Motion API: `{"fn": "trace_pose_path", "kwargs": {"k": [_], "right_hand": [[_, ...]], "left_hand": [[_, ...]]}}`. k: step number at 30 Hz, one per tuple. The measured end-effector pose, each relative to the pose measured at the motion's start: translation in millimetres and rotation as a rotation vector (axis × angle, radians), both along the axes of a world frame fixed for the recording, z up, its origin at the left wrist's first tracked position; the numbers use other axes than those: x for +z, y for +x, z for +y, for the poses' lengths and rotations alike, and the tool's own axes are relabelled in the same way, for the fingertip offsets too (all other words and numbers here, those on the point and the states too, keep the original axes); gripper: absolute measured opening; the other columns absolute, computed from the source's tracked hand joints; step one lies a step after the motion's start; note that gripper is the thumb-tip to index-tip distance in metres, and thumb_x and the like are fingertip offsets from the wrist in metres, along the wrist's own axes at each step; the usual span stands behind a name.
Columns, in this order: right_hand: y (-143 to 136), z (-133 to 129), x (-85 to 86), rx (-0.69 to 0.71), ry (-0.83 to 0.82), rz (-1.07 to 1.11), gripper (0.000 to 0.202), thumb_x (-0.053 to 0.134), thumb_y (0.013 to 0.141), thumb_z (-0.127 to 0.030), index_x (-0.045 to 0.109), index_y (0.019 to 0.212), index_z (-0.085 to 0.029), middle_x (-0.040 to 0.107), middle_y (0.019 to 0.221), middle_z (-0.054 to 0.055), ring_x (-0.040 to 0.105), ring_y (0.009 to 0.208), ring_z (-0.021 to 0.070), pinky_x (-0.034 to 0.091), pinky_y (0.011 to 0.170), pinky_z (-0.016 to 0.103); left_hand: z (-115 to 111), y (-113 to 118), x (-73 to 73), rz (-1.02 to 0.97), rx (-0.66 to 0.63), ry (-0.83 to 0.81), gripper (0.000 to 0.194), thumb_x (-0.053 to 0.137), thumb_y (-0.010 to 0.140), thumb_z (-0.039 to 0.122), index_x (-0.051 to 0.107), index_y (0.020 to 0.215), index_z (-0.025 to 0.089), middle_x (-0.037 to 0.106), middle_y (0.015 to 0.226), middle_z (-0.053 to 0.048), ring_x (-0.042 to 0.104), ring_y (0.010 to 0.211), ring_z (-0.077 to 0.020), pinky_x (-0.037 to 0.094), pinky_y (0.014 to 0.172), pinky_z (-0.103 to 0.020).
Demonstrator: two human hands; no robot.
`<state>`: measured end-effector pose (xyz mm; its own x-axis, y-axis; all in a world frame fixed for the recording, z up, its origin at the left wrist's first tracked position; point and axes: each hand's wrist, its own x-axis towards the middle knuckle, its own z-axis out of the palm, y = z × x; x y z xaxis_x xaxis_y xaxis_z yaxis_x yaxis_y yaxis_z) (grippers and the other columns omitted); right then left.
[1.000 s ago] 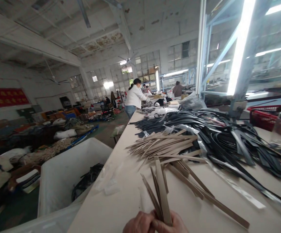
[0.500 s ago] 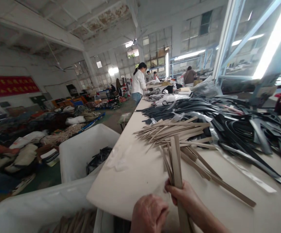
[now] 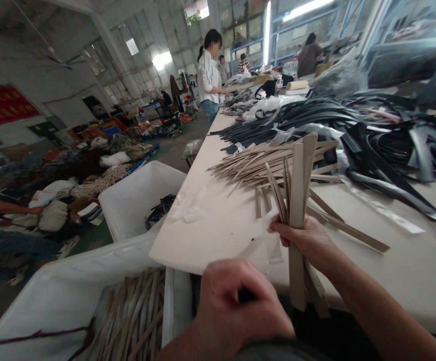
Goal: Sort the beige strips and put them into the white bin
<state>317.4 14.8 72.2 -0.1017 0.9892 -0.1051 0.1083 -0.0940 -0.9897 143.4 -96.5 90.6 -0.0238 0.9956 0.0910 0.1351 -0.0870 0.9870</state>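
Note:
My right hand (image 3: 306,238) is wrapped round a bundle of flat beige strips (image 3: 296,190), held upright over the table's near edge, their lower ends hanging below it. My left hand (image 3: 240,296) is close to the camera at the bottom centre, left of the bundle, with its fingers curled; whatever it may hold is too small or hidden to make out. Behind the bundle a pile of beige strips (image 3: 248,163) lies on the pale table (image 3: 213,220), and a few longer beige strips (image 3: 356,235) lie to its right.
Dark strips (image 3: 300,118) and clear plastic cover the table's far part. Left of the table stand a white bin (image 3: 70,273) with beige strips inside and another white bin (image 3: 123,200) with dark items. A person (image 3: 208,75) stands at the far table edge; another person's arm (image 3: 10,206) shows at left.
The view has tipped downward. My right hand has lifted the bundle, turning it more upright and showing its lower ends. My left hand has come closer to the camera, still curled.

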Motion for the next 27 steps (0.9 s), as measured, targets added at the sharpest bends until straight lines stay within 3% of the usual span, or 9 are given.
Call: {"fn": "trace_pose_path", "kwargs": {"k": [3, 5, 7, 9, 14, 19, 23, 27], "right_hand": [[0, -3, 1.1, 0.009, 0.007, -0.025, 0.028, 0.067, 0.058, -0.04, 0.062, 0.072, -0.017, 0.058, 0.054, -0.002, 0.047, 0.044, 0.0103, 0.039, 0.042, 0.021], [-1, -4, -0.6, 0.014, 0.012, -0.047, 0.026, 0.068, 0.059, -0.039, 0.062, 0.072, -0.017, 0.055, 0.051, -0.003, 0.047, 0.043, 0.0107, 0.04, 0.042, 0.021], [-2, -3, -3.3, 0.022, 0.019, -0.073, 0.025, 0.067, 0.059, -0.038, 0.062, 0.073, -0.017, 0.055, 0.052, -0.003, 0.048, 0.043, 0.0107, 0.04, 0.042, 0.021], [-2, 0, -5.4, 0.034, 0.029, -0.103, 0.024, 0.066, 0.06, -0.037, 0.062, 0.074, -0.017, 0.057, 0.053, -0.003, 0.048, 0.043, 0.0107, 0.039, 0.042, 0.021], [7, -4, -3.3, 0.123, 0.069, -0.181, 0.034, 0.058, 0.071, -0.049, 0.066, 0.078, -0.017, 0.067, 0.07, 0.003, 0.052, 0.046, 0.0114, 0.042, 0.045, 0.023], [33, -30, -18.4, 0.27, 0.052, -0.286, 0.054, 0.044, 0.082, -0.063, 0.068, 0.066, -0.018, 0.054, 0.043, 0.001, 0.051, 0.04, 0.0157, 0.039, 0.042, 0.025], [55, -50, -43.4, 0.273, 0.013, -0.393, 0.061, 0.037, 0.083, -0.071, 0.068, 0.067, -0.02, 0.056, 0.044, 0.002, 0.054, 0.043, 0.0179, 0.042, 0.046, 0.027], [69, -64, -56.0, 0.209, -0.005, -0.444, 0.065, 0.035, 0.08, -0.076, 0.066, 0.063, -0.021, 0.056, 0.045, 0.004, 0.056, 0.045, 0.0195, 0.043, 0.047, 0.029]], "left_hand": [[38, 3, -25.1, 0.02, -0.015, -0.04, 0.037, 0.083, 0.06, 0.04, 0.068, 0.086, 0.019, 0.066, 0.082, -0.002, 0.056, 0.074, -0.0155, 0.045, 0.07, -0.027], [49, 7, -46.0, 0.08, -0.106, -0.129, 0.038, 0.082, 0.061, 0.036, 0.069, 0.092, 0.018, 0.065, 0.082, 0.0, 0.053, 0.072, -0.0137, 0.042, 0.068, -0.025], [51, 13, -63.3, 0.127, -0.222, -0.221, 0.024, 0.074, 0.069, 0.037, 0.07, 0.079, 0.015, 0.058, 0.065, 0.003, 0.047, 0.063, -0.0114, 0.036, 0.061, -0.024], [49, 18, -73.5, 0.112, -0.273, -0.269, 0.026, 0.068, 0.075, 0.037, 0.068, 0.065, 0.014, 0.049, 0.053, 0.005, 0.041, 0.056, -0.0101, 0.031, 0.056, -0.024], [59, 19, -74.3, -0.274, -0.094, -0.334, 0.026, 0.075, 0.07, 0.038, 0.07, 0.066, 0.012, 0.065, 0.062, -0.003, 0.053, 0.059, -0.0118, 0.041, 0.061, -0.023], [77, 9, -70.8, -0.708, 0.144, -0.342, 0.035, 0.086, 0.056, 0.037, 0.065, 0.067, 0.012, 0.066, 0.064, -0.003, 0.058, 0.056, -0.0096, 0.047, 0.058, -0.02], [81, 10, -73.0, -0.865, 0.182, -0.354, 0.034, 0.084, 0.06, 0.033, 0.062, 0.077, 0.014, 0.071, 0.076, -0.005, 0.066, 0.064, -0.0135, 0.052, 0.061, -0.023], [80, 18, -77.0, -0.92, 0.17, -0.383, 0.035, 0.084, 0.06, 0.028, 0.057, 0.078, 0.015, 0.072, 0.079, -0.004, 0.068, 0.069, -0.015, 0.053, 0.065, -0.024]]}}
